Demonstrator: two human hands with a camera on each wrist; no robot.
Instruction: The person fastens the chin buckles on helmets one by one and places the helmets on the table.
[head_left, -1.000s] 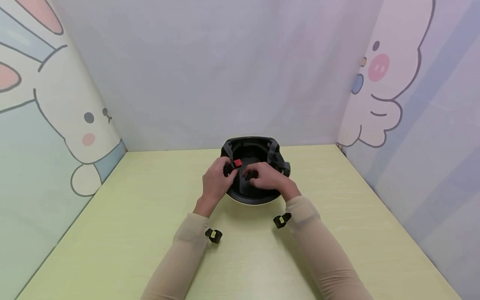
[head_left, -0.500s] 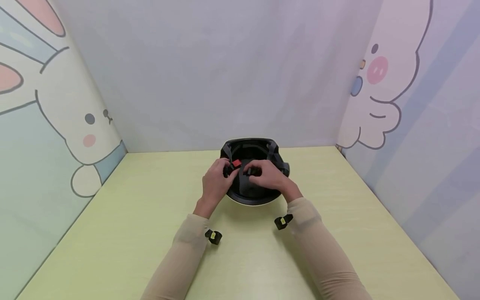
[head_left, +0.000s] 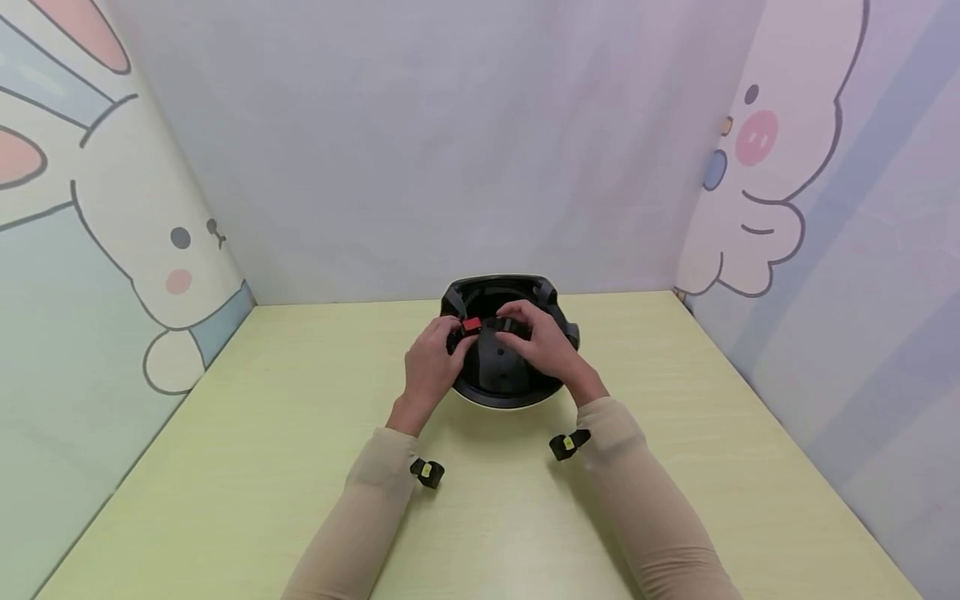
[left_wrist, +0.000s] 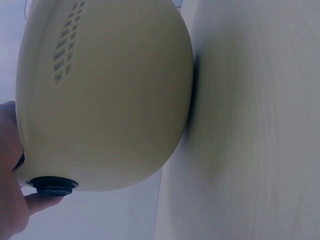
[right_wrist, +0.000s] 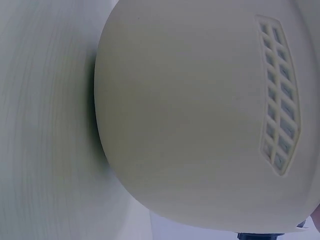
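A cream helmet [left_wrist: 120,95] lies upside down on the table, its black lining [head_left: 501,367] facing up in the head view. Over the left side of the opening, my left hand [head_left: 433,354] pinches a red-and-black strap buckle [head_left: 471,326]. My right hand [head_left: 547,342], above the lining, pinches a black buckle end [head_left: 506,324] between thumb and fingers. The two buckle pieces are close together; whether they touch is too small to tell. In the left wrist view, fingers [left_wrist: 12,200] show at the rim by a round black knob [left_wrist: 53,186].
The light yellow table [head_left: 262,417] carries the helmet near its back edge. A grey wall panel [head_left: 450,150] stands behind, with cartoon-printed side walls left and right. Both forearms wear small black wrist cameras [head_left: 427,472].
My right hand has moved slightly up and away with the black buckle end, which now points toward the red piece. My left hand stays nearly still; the red piece has levelled a little.
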